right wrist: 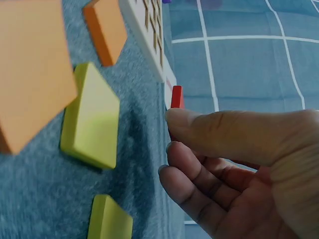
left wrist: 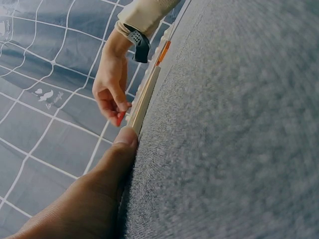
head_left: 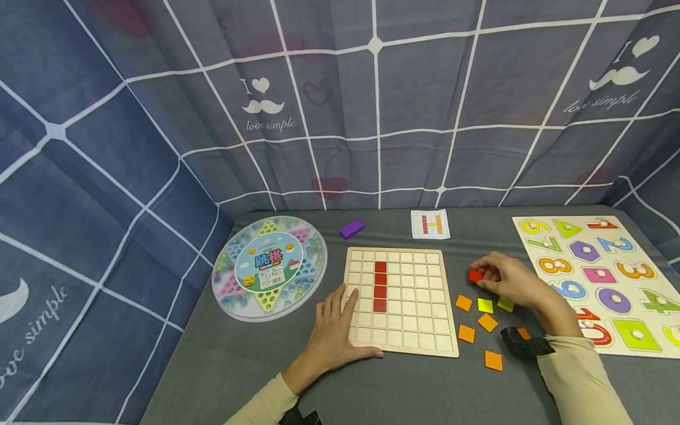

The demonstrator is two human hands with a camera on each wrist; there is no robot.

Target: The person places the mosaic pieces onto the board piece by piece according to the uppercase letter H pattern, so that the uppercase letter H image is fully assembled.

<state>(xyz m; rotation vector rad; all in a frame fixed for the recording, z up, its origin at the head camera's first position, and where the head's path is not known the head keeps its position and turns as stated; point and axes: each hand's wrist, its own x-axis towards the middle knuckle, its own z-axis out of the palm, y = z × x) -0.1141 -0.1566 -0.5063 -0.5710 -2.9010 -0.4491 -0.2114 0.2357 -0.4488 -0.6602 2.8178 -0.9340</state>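
Checked cloth (head_left: 414,88) backed a grey surface (head_left: 414,389)

Pinched between the right hand's (head_left: 507,278) thumb and fingers was a red tile (head_left: 475,275). Yellow tiles (head_left: 485,305) and orange tiles (head_left: 487,322) lay near that hand, toward the person; a gridded board (head_left: 419,307) lay to its left. The left hand (head_left: 332,339), fingers spread, touched the board's edge; right of its fingertips, four red tiles (head_left: 379,291) formed a column.
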